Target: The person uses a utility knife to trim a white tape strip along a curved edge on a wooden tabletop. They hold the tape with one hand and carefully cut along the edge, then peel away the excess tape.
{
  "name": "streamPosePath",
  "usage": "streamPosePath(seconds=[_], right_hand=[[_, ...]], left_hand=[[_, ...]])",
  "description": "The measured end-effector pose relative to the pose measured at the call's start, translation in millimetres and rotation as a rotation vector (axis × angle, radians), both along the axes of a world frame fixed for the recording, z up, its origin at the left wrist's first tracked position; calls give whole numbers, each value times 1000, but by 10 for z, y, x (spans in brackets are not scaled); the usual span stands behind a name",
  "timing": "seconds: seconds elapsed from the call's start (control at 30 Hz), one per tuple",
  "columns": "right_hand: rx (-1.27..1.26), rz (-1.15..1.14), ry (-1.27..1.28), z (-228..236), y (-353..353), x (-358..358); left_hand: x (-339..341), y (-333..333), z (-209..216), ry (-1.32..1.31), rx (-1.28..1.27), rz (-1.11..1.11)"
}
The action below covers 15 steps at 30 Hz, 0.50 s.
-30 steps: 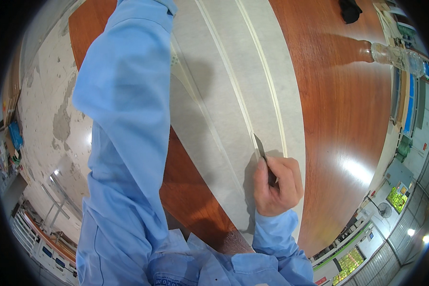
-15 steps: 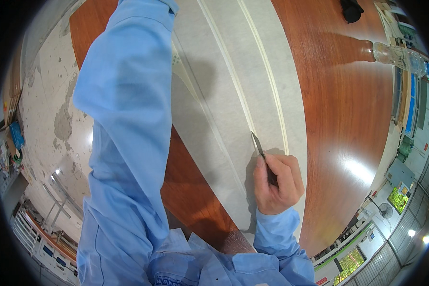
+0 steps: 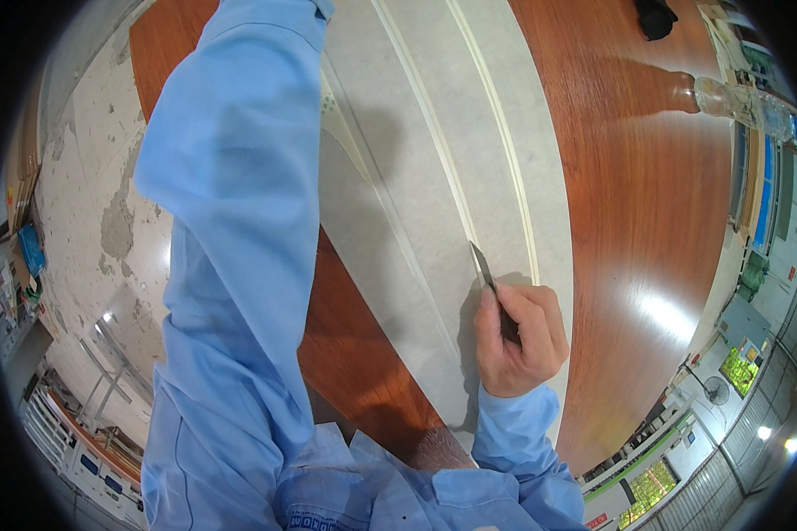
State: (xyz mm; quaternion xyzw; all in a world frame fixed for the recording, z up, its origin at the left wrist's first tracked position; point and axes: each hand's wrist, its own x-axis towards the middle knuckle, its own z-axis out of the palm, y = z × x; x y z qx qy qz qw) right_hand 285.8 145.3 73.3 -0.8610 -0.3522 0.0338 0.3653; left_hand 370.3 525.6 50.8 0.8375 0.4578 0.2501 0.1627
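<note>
Right hand (image 3: 518, 341) curls tight around a dark-handled knife (image 3: 491, 292), fingers fully wrapped, thumb along the handle. Blade tip points up and away, resting on the pale grey sheet (image 3: 416, 186) just beside the nearer of two thin cream strips (image 3: 425, 115) that run lengthwise down it. A second cream strip (image 3: 505, 159) lies parallel, slightly right of the blade.

Left hand is out of frame; only the left sleeve (image 3: 230, 177), light blue, shows, stretching up past the top edge. Whether that hand is wide or closed cannot be told.

The sheet lies as a long band on the glossy red-brown wooden tabletop (image 3: 655, 221). Its near end stops close to the person's chest, beside the right cuff. Its right edge runs just beyond the right hand's knuckles; bare wood spreads wide to the right of it. To the left of the sheet, a wedge of wood shows beside the sleeve.

Far right, well apart from the sheet: a clear plastic bottle (image 3: 735, 97) lying over the tabletop's edge, and a small black object (image 3: 655, 18) near the far rim.
</note>
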Motion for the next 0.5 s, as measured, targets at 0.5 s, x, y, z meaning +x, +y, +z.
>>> streamPosePath(seconds=[0.5], right_hand=[[-27, -1, 20, 53, -64, -59]], left_hand=[[-49, -14, 33, -4, -68, -7]])
